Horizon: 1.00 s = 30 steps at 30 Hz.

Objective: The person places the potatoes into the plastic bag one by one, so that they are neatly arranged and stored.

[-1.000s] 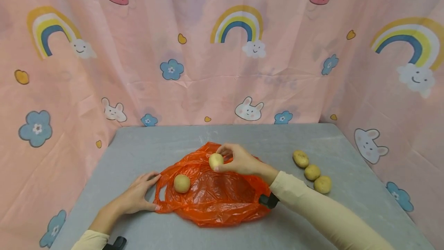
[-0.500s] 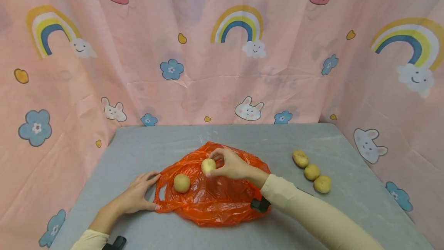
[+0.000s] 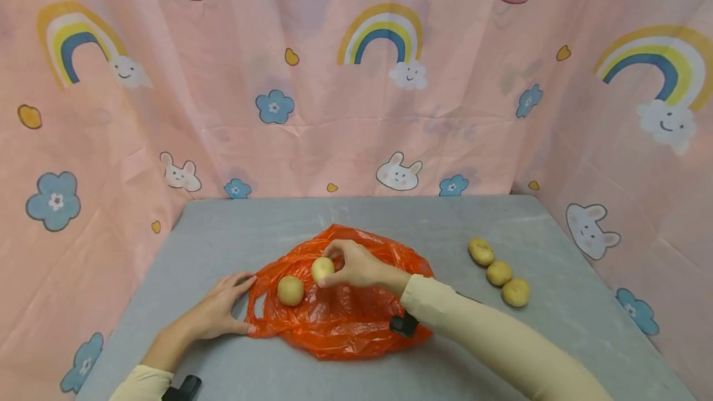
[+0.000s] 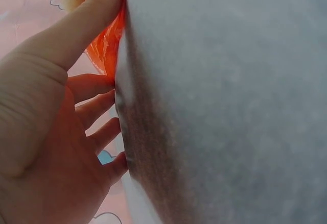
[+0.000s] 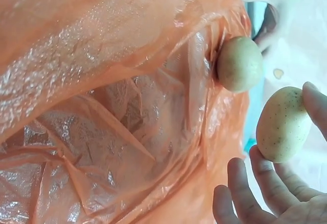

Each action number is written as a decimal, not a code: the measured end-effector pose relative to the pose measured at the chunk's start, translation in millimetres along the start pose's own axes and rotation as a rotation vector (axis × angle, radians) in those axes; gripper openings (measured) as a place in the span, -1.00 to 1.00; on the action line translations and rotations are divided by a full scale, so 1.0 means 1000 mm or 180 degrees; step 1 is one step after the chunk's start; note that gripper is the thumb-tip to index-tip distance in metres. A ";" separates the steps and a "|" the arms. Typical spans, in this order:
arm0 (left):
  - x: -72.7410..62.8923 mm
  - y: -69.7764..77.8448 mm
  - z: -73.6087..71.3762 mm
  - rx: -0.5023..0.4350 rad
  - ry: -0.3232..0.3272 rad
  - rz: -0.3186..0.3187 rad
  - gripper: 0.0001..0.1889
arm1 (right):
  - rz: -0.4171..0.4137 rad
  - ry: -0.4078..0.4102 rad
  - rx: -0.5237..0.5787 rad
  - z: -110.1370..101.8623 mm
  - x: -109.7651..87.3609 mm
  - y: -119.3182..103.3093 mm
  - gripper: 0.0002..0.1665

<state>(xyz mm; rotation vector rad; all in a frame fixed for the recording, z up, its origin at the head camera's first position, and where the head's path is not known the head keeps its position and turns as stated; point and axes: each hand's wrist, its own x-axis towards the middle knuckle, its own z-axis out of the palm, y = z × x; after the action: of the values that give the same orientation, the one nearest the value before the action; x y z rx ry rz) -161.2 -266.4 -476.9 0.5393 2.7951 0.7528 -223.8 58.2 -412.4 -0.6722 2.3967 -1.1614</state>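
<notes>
An orange plastic bag [image 3: 356, 320] lies spread on the grey table, one handle loop toward the left. On the bag's left part sits a potato [image 3: 291, 291]. Just right of it, my right hand [image 3: 356, 265] pinches a second potato [image 3: 323, 271] between thumb and fingertips. In the right wrist view this held potato [image 5: 283, 124] shows a pale, speckled skin. My left hand [image 3: 220, 308] rests at the bag's left edge, fingers spread, thumb and fingertips touching the orange plastic. The left wrist view shows the thumb of the left hand [image 4: 46, 101] lying against the bag [image 4: 107, 45].
Three more potatoes lie in a slanting row on the right of the table: the far potato [image 3: 481, 252], the middle potato [image 3: 499, 273] and the near potato [image 3: 515, 293]. A pink printed curtain [image 3: 334, 147] hangs behind the table [image 3: 245, 221] and along both sides.
My right hand has carried its potato leftward over the bag, closer to the potato lying there. My left hand keeps its place at the bag's edge.
</notes>
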 end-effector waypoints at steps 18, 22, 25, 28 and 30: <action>0.001 -0.003 0.000 0.0058 0.0014 0.0035 0.10 | 0.0395 -0.0083 -0.0330 0.025 0.016 -0.002 -0.53; 0.001 -0.003 0.000 0.0061 0.0019 0.0035 0.11 | 0.0536 -0.0069 -0.0465 0.029 0.016 -0.002 -0.52; 0.001 -0.002 0.000 0.0054 0.0017 0.0047 0.11 | 0.0590 -0.0093 -0.0561 0.031 0.015 -0.003 -0.50; 0.001 -0.002 0.000 0.0058 0.0003 0.0043 0.11 | 0.0605 -0.0121 -0.0596 0.033 0.014 -0.002 -0.48; 0.001 -0.002 0.000 0.0058 0.0000 0.0036 0.11 | 0.0602 -0.0119 -0.0590 0.034 0.014 -0.001 -0.47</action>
<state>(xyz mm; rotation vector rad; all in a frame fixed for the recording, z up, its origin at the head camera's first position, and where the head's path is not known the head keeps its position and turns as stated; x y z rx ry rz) -162.5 -267.3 -478.3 0.5587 2.8037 0.7302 -217.0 28.4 -433.0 -0.5042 2.4940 -0.8512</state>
